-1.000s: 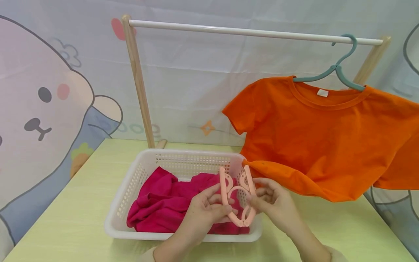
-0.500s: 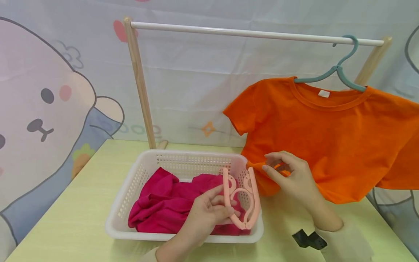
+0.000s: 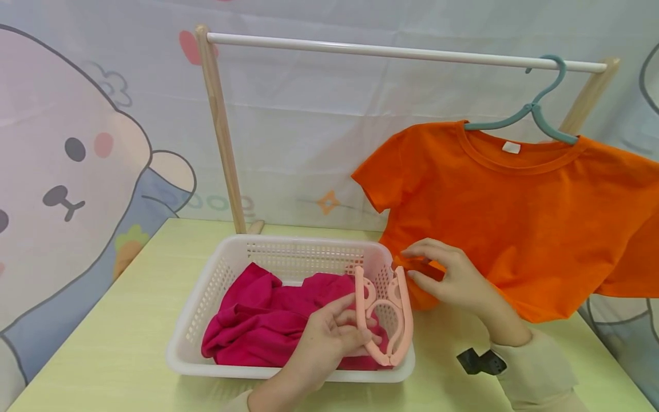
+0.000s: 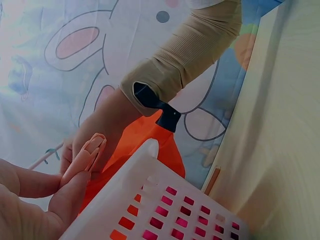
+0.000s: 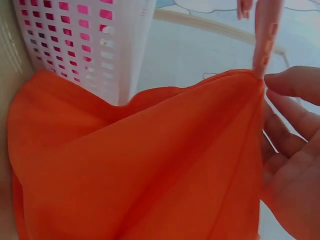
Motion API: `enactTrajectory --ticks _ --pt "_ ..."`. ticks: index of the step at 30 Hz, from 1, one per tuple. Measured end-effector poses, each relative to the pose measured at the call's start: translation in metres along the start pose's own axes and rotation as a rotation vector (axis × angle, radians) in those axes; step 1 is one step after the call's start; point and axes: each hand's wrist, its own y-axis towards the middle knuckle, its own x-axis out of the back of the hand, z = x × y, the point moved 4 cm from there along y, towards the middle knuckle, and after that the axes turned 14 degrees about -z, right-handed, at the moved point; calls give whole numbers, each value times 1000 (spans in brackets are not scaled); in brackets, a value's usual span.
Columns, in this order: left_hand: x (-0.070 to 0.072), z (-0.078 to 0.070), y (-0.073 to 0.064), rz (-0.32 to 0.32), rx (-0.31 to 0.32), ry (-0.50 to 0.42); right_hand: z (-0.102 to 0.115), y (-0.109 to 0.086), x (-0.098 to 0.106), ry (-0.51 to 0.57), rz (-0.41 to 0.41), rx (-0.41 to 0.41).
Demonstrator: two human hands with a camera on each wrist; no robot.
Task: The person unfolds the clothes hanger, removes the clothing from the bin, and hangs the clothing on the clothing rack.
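Note:
My left hand (image 3: 326, 337) pinches one arm of a pink folding clothes hanger (image 3: 407, 320), held folded in a narrow U over the basket's right end. My right hand (image 3: 455, 280) is just right of the hanger, thumb and fingers apart, in front of the orange T-shirt (image 3: 515, 217). In the right wrist view, the thumb (image 5: 295, 82) is close beside the hanger tip (image 5: 262, 60), where a peak of the orange hem reaches up. Seen edge-on in the left wrist view, the hanger (image 4: 85, 157) is between thumb and fingers. Magenta cloth (image 3: 257, 326) lies crumpled in the basket beneath.
The white perforated basket (image 3: 231, 372) stands on a pale wooden table (image 3: 118, 343). Behind it rises a rack with a white rail (image 3: 360, 48) and a wooden post (image 3: 221, 126). A teal hanger (image 3: 547, 123) on the rail carries the T-shirt.
My right hand let go of the pink hanger and moved up and right to the T-shirt, then slightly back left. The left hand and hanger shifted a little right.

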Motion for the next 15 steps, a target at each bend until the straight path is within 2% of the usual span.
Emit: enactTrajectory --ticks 6,12,15 --pt "0 1 0 -4 12 -2 -1 0 -3 -2 -17 1" --pt "0 2 0 1 14 -7 1 4 -1 -18 -93 52" --pt "0 2 0 3 7 -4 -3 6 4 -61 -131 30"
